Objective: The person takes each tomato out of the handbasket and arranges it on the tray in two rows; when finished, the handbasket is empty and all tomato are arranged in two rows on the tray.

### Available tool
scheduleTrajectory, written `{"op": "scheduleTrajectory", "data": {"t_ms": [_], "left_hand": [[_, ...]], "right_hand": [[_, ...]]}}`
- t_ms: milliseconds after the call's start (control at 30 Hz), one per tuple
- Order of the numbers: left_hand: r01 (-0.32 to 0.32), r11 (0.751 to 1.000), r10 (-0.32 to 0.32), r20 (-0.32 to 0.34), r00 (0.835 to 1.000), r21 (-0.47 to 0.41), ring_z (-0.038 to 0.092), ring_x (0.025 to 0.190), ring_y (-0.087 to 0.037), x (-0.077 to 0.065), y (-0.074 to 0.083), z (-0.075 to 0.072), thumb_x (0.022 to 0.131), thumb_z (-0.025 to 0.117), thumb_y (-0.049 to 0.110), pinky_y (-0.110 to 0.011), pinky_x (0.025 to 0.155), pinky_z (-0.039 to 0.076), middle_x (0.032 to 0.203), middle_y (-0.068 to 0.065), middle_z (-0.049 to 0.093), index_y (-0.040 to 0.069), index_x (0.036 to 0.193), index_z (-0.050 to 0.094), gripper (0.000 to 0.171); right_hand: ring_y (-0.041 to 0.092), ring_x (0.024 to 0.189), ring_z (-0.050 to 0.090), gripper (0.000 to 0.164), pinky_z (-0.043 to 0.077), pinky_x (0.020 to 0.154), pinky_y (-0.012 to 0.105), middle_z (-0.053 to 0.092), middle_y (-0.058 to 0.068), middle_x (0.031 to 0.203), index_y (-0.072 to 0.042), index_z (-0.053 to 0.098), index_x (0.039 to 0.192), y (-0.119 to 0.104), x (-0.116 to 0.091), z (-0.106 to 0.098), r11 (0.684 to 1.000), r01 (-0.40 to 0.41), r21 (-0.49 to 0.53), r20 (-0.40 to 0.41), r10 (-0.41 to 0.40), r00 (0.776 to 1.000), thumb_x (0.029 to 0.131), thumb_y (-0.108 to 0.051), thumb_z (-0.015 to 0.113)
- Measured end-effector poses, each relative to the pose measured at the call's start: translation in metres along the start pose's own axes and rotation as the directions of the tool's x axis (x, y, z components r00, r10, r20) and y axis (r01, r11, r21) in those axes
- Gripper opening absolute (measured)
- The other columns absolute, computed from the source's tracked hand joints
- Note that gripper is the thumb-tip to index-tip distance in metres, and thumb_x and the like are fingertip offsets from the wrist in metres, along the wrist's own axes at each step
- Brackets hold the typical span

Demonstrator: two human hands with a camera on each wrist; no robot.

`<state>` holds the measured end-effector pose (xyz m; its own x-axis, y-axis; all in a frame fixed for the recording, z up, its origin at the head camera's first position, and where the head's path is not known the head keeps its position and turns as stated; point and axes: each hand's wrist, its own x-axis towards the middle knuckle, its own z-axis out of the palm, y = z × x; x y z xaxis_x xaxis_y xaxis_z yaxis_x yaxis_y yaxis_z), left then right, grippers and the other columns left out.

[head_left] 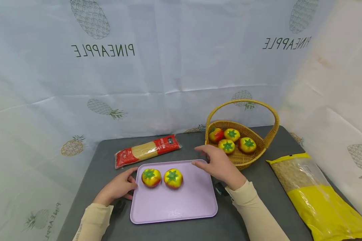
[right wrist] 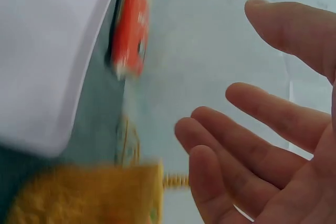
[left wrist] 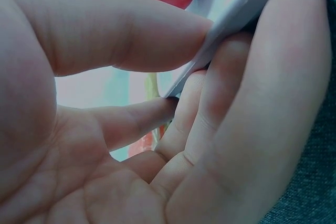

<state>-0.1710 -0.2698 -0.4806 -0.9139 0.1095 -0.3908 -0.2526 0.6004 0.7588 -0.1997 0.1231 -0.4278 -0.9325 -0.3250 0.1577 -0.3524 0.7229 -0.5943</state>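
Note:
My left hand (head_left: 117, 186) grips the left edge of a lilac tray (head_left: 181, 204); in the left wrist view the thumb lies on the rim (left wrist: 210, 45) with fingers underneath. Two yellow-and-red persimmons with green leafy tops sit side by side on the tray, the left persimmon (head_left: 151, 177) nearer that hand and the other persimmon (head_left: 173, 178) beside it. Over the tray's back right corner is my right hand (head_left: 218, 164), fingers spread and holding nothing. Just beyond it stands a wicker basket (head_left: 254, 160) with several persimmons inside, among them one persimmon (head_left: 247, 145) toward the right.
A red-and-clear packet of noodles (head_left: 147, 150) lies behind the tray. To the right, a large yellow-and-clear bag (head_left: 319, 197) of pale pieces rests on the dark table (head_left: 114, 231). A pineapple-print curtain (head_left: 181, 67) hangs close behind, and the basket's tall handle (head_left: 241, 100) arches up.

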Motion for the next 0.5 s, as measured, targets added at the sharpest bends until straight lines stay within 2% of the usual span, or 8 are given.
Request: {"op": "scheduleTrajectory", "data": {"t_ms": [267,500], "left_hand": [[-0.004,1.0,0.004,0.001,1.0,0.0,0.063,0.084,-0.025,0.0,-0.002,0.0,0.091,0.072,0.005,-0.041,0.065,0.068,0.1,-0.014,0.058,0.007,0.164,0.04,0.079],[-0.003,1.0,0.003,0.002,1.0,-0.012,0.064,0.081,-0.025,0.001,-0.001,0.001,0.091,0.071,0.004,-0.041,0.064,0.068,0.099,-0.014,0.058,0.006,0.164,0.039,0.08]], "right_hand": [[0.038,0.13,0.066,0.06,0.056,0.11,0.061,0.069,0.015,0.144,-0.01,0.067,0.145,0.049,-0.005,-0.04,0.997,-0.043,-0.071,-0.084,0.037,0.996,0.093,-0.034,0.085],[0.047,0.136,0.06,0.064,0.051,0.114,0.067,0.062,0.024,0.15,-0.004,0.06,0.15,0.08,-0.007,-0.054,0.988,-0.111,-0.11,-0.085,0.102,0.991,0.095,-0.025,0.084]]}}
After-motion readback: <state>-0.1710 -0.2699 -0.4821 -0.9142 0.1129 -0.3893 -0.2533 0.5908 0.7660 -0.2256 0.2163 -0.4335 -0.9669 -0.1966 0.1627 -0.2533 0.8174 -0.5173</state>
